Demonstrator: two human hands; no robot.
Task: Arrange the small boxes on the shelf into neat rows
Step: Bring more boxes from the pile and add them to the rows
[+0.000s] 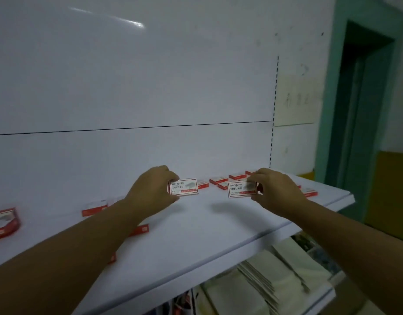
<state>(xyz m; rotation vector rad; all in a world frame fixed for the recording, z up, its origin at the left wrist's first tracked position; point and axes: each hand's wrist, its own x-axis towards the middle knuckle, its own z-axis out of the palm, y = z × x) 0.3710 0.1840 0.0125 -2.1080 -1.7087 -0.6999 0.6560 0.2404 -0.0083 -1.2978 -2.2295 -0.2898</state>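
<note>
Small white and red staple boxes lie scattered on a white shelf (pixel 196 228). My left hand (pixel 150 192) grips one box (pixel 184 187) by its left end, held upright with its label facing me. My right hand (pixel 275 189) pinches a second box (pixel 240 189) by its right end, also label towards me. Both boxes are near the middle of the shelf, just above or on its surface; I cannot tell which. More boxes (pixel 218 180) lie flat behind them towards the back right, and one box (pixel 95 208) lies at the back left. Part of another box (pixel 142 230) shows under my left forearm.
A larger red and white box (pixel 4 221) sits at the far left edge. The white back panel (pixel 128 87) rises behind the shelf. Stacks of pale paper packets (pixel 275 276) fill the lower shelf. A green door frame (pixel 332 110) stands at right.
</note>
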